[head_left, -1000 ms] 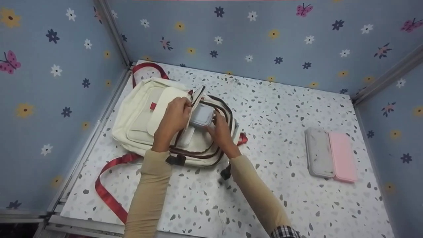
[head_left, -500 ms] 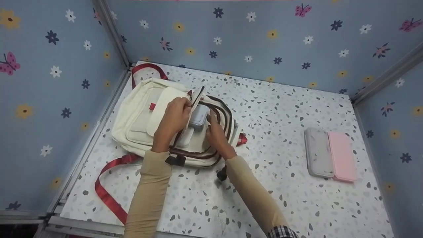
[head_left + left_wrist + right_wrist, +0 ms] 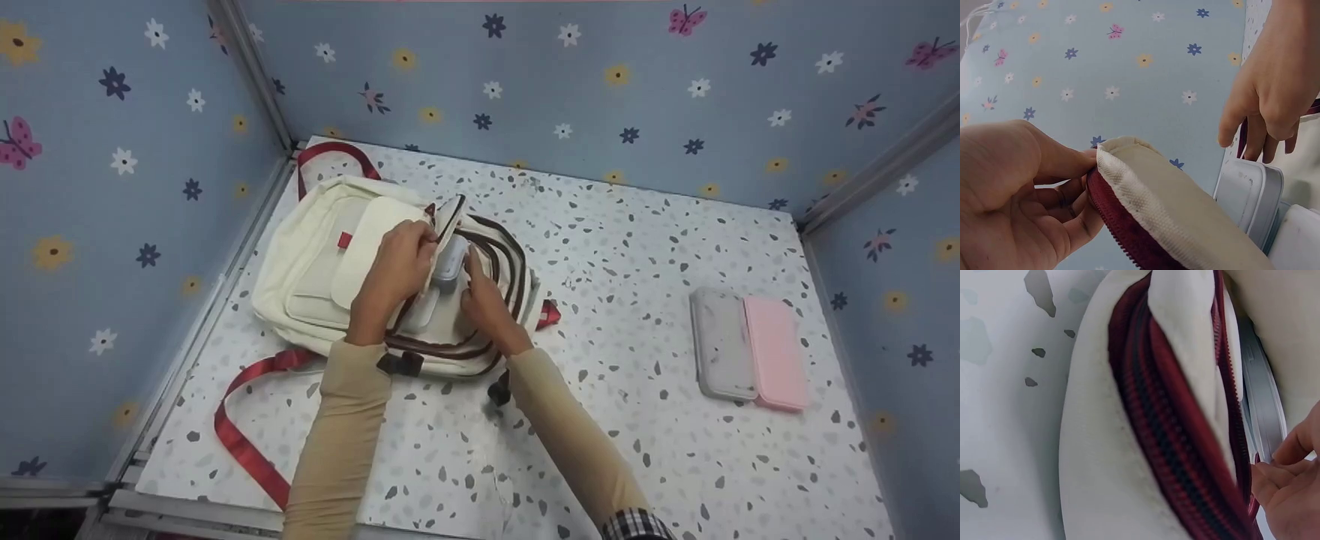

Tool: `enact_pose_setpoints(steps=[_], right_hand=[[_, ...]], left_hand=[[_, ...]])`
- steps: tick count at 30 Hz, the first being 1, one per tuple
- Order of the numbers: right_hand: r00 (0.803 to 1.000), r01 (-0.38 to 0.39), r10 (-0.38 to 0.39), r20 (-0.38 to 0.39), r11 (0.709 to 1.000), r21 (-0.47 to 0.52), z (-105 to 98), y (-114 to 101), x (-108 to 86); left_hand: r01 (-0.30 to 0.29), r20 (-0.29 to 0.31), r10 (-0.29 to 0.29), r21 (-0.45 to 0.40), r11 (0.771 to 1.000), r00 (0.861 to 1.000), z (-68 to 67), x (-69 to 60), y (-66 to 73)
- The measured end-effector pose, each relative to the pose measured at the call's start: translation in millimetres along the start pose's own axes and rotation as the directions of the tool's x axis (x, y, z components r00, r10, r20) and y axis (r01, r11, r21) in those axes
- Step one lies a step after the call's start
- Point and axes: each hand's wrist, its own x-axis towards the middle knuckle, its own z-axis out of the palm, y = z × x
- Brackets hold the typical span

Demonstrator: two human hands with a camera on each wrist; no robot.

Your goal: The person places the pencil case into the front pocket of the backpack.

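A cream backpack (image 3: 315, 262) lies with its compartment unzipped. My left hand (image 3: 397, 259) pinches the raised flap's edge; the left wrist view shows thumb and fingers (image 3: 1010, 185) on the flap (image 3: 1168, 208) beside its dark red zipper. Inside the compartment, a grey-white case (image 3: 450, 261) stands tilted, partly hidden behind the flap. Against its right side is my right hand (image 3: 487, 307), with an extended finger at the case's edge. Fingertips meet the case (image 3: 1265, 399) in the right wrist view. A second white case (image 3: 1298, 242) lies beside the first.
A grey case (image 3: 724, 345) and a pink case (image 3: 776, 352) lie side by side on the right of the speckled table (image 3: 615, 300). One red strap (image 3: 247, 442) loops toward the front edge. Flowered panels stand around the table.
The right hand has moved left, and the grey-white case has shifted left and tilted further behind the flap. My left hand keeps its hold on the flap, almost still.
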Motion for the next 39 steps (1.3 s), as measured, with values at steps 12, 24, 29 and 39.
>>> enact_pose_setpoints(steps=[12,24,29,39], right_hand=[[0.999,0.021,-0.018,-0.038,0.996,0.085,-1,1,-3.1],[0.989,0.038,-0.008,-0.148,0.980,0.195,-14,6,-10.3],[0.978,0.049,-0.006,-0.206,0.977,0.207,-21,6,-12.7],[0.964,0.049,0.031,-0.263,0.955,0.292,-34,11,-20.7]], left_hand=[[0.015,-0.007,-0.015,0.000,1.000,1.000,-2.2,-1.2,-4.1],[0.037,-0.006,-0.037,-0.013,0.999,0.999,-1.7,-1.1,-5.4],[0.038,-0.001,-0.038,-0.010,0.999,0.999,-2.0,-1.0,-6.1],[0.060,0.005,-0.060,-0.012,0.998,0.998,-4.2,-2.1,-5.2]])
